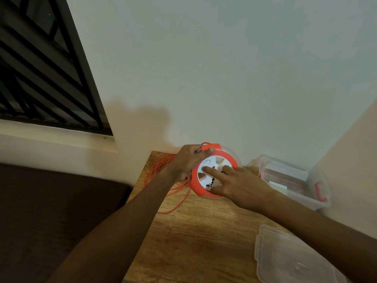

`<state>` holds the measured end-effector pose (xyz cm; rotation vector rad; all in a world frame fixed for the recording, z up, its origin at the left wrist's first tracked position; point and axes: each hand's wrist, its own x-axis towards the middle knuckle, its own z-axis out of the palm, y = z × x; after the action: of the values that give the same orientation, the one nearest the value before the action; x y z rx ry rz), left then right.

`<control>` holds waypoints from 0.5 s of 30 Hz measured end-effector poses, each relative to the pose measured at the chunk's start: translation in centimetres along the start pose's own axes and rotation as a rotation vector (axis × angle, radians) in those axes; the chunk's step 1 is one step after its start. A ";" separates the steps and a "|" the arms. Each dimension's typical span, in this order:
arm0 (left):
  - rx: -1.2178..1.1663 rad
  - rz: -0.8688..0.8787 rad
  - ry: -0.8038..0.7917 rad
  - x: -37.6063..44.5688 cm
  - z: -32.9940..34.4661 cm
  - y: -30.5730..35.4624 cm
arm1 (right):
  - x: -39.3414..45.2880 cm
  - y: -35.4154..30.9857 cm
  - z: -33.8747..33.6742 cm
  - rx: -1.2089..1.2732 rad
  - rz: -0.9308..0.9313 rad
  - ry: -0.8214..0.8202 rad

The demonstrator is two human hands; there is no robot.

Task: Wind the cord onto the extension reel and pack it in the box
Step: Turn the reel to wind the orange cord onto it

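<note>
An orange extension reel (195, 183) with a white socket face is held tilted above the wooden table (189, 237), close to the wall. My left hand (188, 160) grips its orange handle at the top left edge. My right hand (238, 185) lies flat on the white face, index finger stretched into a recess of the disc. Loose orange cord (163, 170) lies in loops on the table's far left corner, partly hidden behind my left forearm. The clear plastic box (295, 180) with red clips stands open to the right of the reel.
The box's clear lid (291, 260) lies at the table's near right corner. A plain wall runs right behind the table. A dark barred window (40, 68) is at the upper left, and dark floor lies left of the table.
</note>
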<state>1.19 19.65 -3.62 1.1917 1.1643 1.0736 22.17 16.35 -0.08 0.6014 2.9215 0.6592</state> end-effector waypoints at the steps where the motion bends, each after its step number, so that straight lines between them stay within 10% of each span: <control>1: 0.008 0.004 -0.014 -0.1 0.0 0.0 | 0.2 -0.1 -0.2 -0.007 -0.015 -0.013; 15: -0.043 -0.049 0.052 -0.6 -0.8 -1.7 | 0.3 -2.3 -0.7 -0.040 0.221 -0.110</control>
<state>0.33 19.03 -5.30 1.1020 1.1985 1.0935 20.97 14.24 -0.48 0.9343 2.7580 0.6812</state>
